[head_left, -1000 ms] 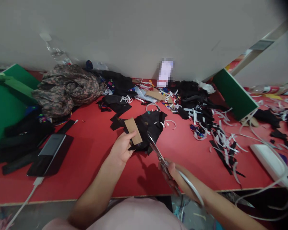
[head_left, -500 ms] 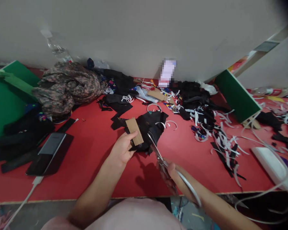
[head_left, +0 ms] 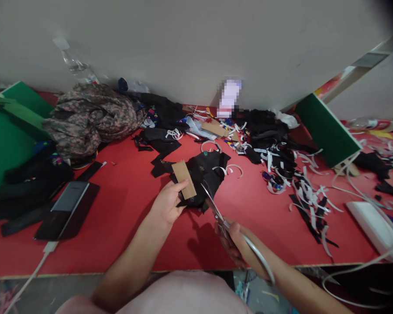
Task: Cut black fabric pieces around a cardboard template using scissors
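Observation:
My left hand (head_left: 168, 203) pinches a brown cardboard strip (head_left: 184, 179) together with a piece of black fabric (head_left: 203, 176) just above the red table (head_left: 124, 218). My right hand (head_left: 233, 239) grips a pair of silver scissors (head_left: 215, 211). The blades point up and left, and their tips reach the lower edge of the black fabric, right of the cardboard. A white band (head_left: 260, 259) runs along my right wrist.
A patterned cloth heap (head_left: 88, 117) lies at the back left, with a green board (head_left: 6, 131) beside it. A dark phone on a cable (head_left: 70, 205) rests at the left. Black scraps and white strips (head_left: 291, 174) litter the right, near a white device (head_left: 373, 226).
The scissors' blades have edged slightly into the black fabric. My left hand keeps its hold on the cardboard and fabric; the view has shifted a little.

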Demonstrator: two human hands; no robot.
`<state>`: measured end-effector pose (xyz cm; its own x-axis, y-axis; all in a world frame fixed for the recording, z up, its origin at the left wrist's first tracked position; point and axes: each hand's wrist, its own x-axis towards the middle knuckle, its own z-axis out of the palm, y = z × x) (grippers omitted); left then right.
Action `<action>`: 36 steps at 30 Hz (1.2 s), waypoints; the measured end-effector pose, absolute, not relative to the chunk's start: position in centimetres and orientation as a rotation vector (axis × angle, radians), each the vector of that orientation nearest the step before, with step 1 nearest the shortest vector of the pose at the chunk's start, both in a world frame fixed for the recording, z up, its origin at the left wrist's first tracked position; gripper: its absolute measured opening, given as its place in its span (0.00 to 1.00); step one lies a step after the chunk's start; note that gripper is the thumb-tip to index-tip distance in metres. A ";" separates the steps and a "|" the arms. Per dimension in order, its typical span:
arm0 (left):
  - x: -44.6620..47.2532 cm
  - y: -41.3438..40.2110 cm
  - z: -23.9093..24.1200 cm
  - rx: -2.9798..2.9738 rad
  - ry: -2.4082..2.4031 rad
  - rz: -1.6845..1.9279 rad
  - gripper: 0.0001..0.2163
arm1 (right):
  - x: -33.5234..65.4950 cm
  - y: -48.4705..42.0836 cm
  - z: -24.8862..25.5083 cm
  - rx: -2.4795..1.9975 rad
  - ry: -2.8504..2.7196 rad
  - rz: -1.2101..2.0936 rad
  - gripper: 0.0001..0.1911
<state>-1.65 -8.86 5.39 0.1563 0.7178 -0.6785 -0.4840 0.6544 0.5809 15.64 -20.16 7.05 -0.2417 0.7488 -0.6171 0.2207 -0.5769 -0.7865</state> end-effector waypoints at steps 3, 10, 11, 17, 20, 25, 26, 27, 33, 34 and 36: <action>-1.6 -8.9 5.3 0.255 1.082 0.894 0.12 | 15.7 -20.3 6.6 -1.582 -1.112 1.912 0.27; -1.6 -8.7 5.4 0.254 1.074 0.886 0.13 | 15.7 -20.2 6.8 -1.538 -1.146 1.916 0.27; -1.6 -8.7 5.3 0.258 1.071 0.886 0.13 | 15.7 -20.1 6.8 -1.521 -1.162 1.914 0.28; -1.7 -8.9 5.0 0.274 1.085 0.879 0.14 | 15.7 -20.0 6.5 -1.519 -1.177 1.889 0.29; -1.8 -9.0 5.1 0.281 1.091 0.872 0.13 | 15.6 -19.9 6.6 -1.524 -1.149 1.909 0.27; -1.7 -9.0 5.3 0.276 1.074 0.878 0.12 | 15.5 -19.9 6.8 -1.494 -1.060 1.978 0.27; -1.7 -9.0 5.3 0.276 1.070 0.880 0.12 | 15.5 -19.9 6.9 -1.496 -1.048 1.984 0.27; -1.7 -9.0 5.3 0.277 1.070 0.879 0.12 | 15.5 -19.9 6.9 -1.499 -1.040 1.987 0.26; -1.8 -8.9 5.3 0.264 1.127 0.856 0.13 | 15.4 -19.7 7.1 -1.528 -1.004 2.003 0.26; -1.8 -8.9 5.3 0.261 1.130 0.856 0.13 | 15.4 -19.7 7.1 -1.529 -0.996 2.004 0.27; -1.7 -8.9 5.5 0.256 1.133 0.853 0.13 | 15.3 -19.8 6.9 -1.531 -0.989 2.003 0.27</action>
<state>-1.73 -8.88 5.47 0.1563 0.7085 -0.6882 -0.4654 0.6674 0.5814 15.29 -19.79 6.86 -0.2977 0.7045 -0.6442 0.0833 -0.6531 -0.7527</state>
